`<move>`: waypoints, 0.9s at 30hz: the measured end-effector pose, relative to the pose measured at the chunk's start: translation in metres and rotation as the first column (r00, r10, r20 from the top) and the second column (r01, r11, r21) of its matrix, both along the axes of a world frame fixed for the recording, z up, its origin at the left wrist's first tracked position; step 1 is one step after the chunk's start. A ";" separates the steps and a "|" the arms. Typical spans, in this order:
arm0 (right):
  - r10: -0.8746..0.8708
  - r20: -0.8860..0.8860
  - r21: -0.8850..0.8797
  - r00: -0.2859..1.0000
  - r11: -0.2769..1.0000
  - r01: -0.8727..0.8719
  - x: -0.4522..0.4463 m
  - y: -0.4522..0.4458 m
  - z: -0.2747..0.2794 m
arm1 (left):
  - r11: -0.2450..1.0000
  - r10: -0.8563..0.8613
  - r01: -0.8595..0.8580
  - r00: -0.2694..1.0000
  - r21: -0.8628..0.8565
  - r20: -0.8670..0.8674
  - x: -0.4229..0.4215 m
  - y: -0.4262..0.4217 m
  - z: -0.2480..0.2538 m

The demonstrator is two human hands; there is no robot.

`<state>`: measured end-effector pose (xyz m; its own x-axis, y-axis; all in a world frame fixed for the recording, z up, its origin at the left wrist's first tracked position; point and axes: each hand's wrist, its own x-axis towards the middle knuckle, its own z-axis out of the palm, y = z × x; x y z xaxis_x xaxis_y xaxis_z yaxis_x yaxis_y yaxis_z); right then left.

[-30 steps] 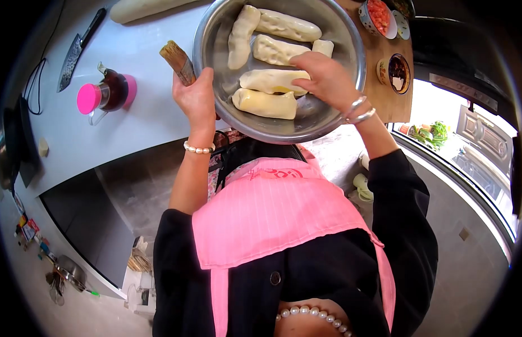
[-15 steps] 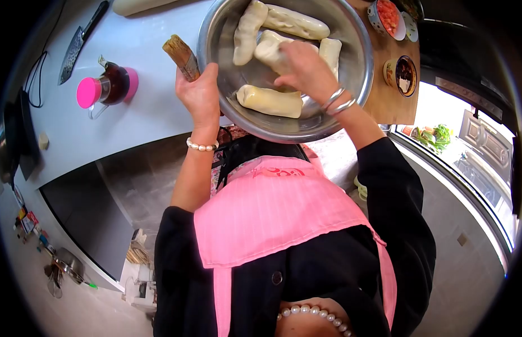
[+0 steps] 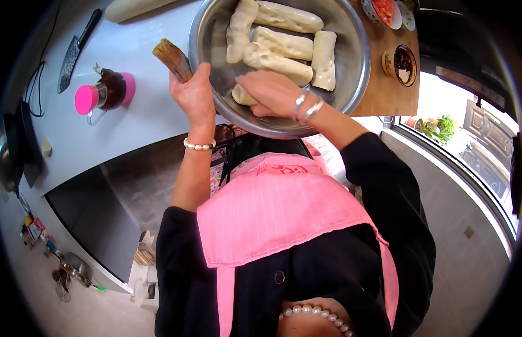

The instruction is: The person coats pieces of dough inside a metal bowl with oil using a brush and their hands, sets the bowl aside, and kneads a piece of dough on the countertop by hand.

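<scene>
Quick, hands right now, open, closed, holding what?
Left hand: closed on the brush.
Right hand: over a dough roll; grip can't be told.

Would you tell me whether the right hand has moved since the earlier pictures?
Yes. Judged against the pink-lidded jug, the right hand has moved left, closer to the jug, and now partly covers a dough roll.

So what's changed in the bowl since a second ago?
The right hand has let go of one dough roll, which now lies farther from the person, close beside the other rolls, and has come back to the nearest roll, partly hiding it. The left hand still holds the brush beside the bowl; the knife is unmoved.
</scene>
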<state>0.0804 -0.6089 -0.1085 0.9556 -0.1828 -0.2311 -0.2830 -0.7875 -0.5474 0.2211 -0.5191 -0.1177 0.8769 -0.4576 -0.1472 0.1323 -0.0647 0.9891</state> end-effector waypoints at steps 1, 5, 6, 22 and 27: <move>-0.012 -0.123 0.046 0.992 0.999 0.018 0.009 -0.003 0.006 | 1.000 -0.002 0.002 1.000 0.003 0.010 0.000 0.000 0.000; -0.031 0.041 0.115 0.999 0.993 0.026 -0.014 -0.008 0.010 | 1.000 -0.003 0.001 0.998 -0.022 -0.068 -0.002 0.001 0.003; -0.094 0.091 0.154 0.991 0.985 0.079 -0.032 -0.012 0.020 | 0.999 -0.010 0.009 0.999 -0.031 -0.044 -0.007 0.001 0.005; -0.407 0.067 0.214 0.911 0.897 0.386 -0.120 -0.028 0.053 | 0.998 0.015 -0.017 0.999 -0.061 -0.040 -0.007 -0.006 0.000; -0.353 0.199 0.304 0.914 0.909 0.285 -0.082 -0.033 0.057 | 0.999 -0.001 0.001 1.000 -0.046 -0.011 -0.006 -0.005 -0.002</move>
<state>-0.0016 -0.6424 -0.0515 0.8880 -0.4528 -0.0804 -0.3255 -0.4952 -0.8055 0.2147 -0.5238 -0.1197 0.8749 -0.4649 -0.1359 0.1434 -0.0193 0.9895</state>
